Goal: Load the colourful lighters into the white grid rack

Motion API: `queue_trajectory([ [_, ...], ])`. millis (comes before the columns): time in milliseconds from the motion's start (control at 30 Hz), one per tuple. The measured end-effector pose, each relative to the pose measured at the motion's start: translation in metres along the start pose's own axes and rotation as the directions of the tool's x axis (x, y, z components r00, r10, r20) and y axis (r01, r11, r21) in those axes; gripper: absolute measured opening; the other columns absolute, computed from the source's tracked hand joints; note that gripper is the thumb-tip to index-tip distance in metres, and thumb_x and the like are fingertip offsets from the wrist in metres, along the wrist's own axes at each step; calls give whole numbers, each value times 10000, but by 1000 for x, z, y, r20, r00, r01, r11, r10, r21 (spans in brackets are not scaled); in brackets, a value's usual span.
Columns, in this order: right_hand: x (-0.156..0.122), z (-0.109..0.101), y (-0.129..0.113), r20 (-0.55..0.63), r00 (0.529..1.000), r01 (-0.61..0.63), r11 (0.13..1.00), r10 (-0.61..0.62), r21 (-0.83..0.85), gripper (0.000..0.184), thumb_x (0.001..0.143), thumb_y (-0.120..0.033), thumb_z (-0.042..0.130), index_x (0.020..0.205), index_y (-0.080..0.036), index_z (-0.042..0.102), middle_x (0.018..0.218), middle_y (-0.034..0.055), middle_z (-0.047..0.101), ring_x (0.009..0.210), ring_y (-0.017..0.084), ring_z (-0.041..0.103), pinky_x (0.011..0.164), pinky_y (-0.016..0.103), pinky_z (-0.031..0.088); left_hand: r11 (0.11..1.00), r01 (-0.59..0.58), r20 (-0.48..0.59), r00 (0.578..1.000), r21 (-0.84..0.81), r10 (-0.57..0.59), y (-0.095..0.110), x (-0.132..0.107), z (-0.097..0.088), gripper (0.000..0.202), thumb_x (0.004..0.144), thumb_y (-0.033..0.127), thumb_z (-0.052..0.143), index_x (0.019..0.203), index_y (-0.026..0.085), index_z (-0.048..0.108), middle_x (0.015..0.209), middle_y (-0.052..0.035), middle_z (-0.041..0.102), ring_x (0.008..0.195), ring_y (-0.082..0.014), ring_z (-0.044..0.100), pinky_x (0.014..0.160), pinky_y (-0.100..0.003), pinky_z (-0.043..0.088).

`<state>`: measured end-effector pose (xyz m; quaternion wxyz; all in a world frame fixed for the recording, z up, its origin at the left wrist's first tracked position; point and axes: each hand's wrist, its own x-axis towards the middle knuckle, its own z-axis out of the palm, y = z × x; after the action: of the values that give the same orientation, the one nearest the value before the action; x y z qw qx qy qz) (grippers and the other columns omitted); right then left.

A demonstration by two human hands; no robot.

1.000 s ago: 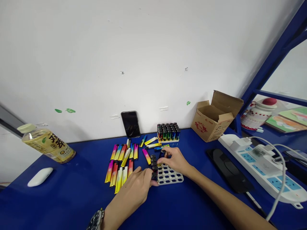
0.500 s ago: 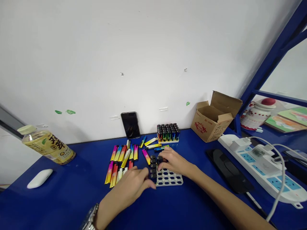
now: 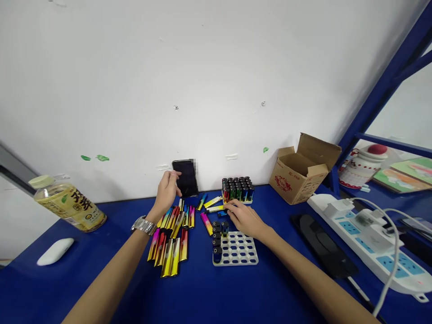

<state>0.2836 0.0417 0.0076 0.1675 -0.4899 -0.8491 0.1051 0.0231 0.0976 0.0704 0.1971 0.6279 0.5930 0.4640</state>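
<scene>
"Lighters, where are they?"

"Standing in a line down the left column of a white tray."

"And the person's right hand?"

"Half open, arm stretched forward, resting on a yellow lighter lying beyond the tray."

"The left hand?"

"Raised with bent fingers, touching a black phone against the wall. Whether it grips, one cannot tell."

I work at a blue tabletop against a scuffed white wall, a blue metal shelf frame to my right.
</scene>
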Motion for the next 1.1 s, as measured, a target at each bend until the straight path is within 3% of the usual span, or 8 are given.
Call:
queue_trajectory([
  [100, -1, -6, -2, 33, 995, -88, 992, 91, -88, 312, 959, -282, 403, 1241, -215, 519, 1183, 99, 577, 804, 211, 642, 597, 273, 410, 882, -116, 160, 986, 457, 47, 10, -21, -3, 337, 928, 420, 282, 857, 188, 515, 779, -63, 658, 636, -192, 642, 640, -319, 474],
  [233, -2, -13, 2, 93, 987, -117, 986, 128, -121, 279, 918, -329, 502, 1169, -211, 536, 1126, 88, 599, 850, 237, 639, 651, 288, 427, 492, -222, 373, 898, 842, -232, 13, -56, -2, 303, 906, 270, 315, 961, 121, 573, 886, -177, 680, 805, -321, 684, 655, -397, 491],
  [467, -1, -11, 16, 98, 995, -38, 983, 20, 182, 118, 859, -259, 581, 947, -185, 555, 968, 76, 643, 921, 237, 596, 774, 334, 422, 456, -261, 406, 877, 851, -256, 15, -75, 7, 259, 844, 116, 352, 849, 92, 610, 868, -198, 685, 867, -311, 687, 689, -363, 494],
  [567, -1, -5, 21, 13, 999, -32, 855, 30, 517, 142, 852, -299, 572, 887, -203, 473, 844, 32, 639, 774, 193, 602, 708, 322, 432, 463, -294, 422, 884, 836, -201, 19, -74, 5, 235, 871, 160, 350, 857, 102, 577, 871, -188, 670, 853, -307, 680, 684, -357, 481],
  [700, 1, 2, 19, -44, 994, -6, 463, 96, 886, 317, 858, -474, 554, 920, -230, 360, 816, 23, 674, 667, 160, 629, 637, 296, 433, 743, -277, 417, 909, 609, -4, 18, -80, 7, 205, 940, 270, 284, 906, 166, 457, 777, -96, 636, 683, -229, 645, 634, -322, 450],
  [800, 1, 2, 9, -43, 992, 1, 334, 117, 943, 375, 858, -550, 528, 962, -220, 383, 909, 74, 697, 684, 160, 651, 605, 279, 408, 977, -126, 305, 950, 172, 69, 17, -92, 15, 211, 967, 366, 235, 958, 211, 378, 720, -4, 585, 635, -173, 596, 635, -296, 448],
  [967, -2, -1, -14, -4, 990, -5, 61, 143, 998, 315, 832, -435, 599, 846, -230, 360, 768, -2, 658, 629, 131, 608, 603, 270, 408, 946, 108, 267, 964, -307, -23, 17, -114, 34, 281, 945, 496, 305, 1003, 232, 383, 636, 66, 498, 563, -121, 497, 619, -269, 425],
  [1100, -3, 5, -21, 1, 984, 7, -45, 176, 999, 278, 786, -338, 620, 717, -218, 379, 506, -104, 376, 412, 56, 312, 444, 210, 268, 818, 270, 288, 948, -508, -134, 15, -120, 43, 378, 845, 593, 475, 862, 219, 421, 552, 100, 356, 471, -82, 337, 470, -213, 304],
])
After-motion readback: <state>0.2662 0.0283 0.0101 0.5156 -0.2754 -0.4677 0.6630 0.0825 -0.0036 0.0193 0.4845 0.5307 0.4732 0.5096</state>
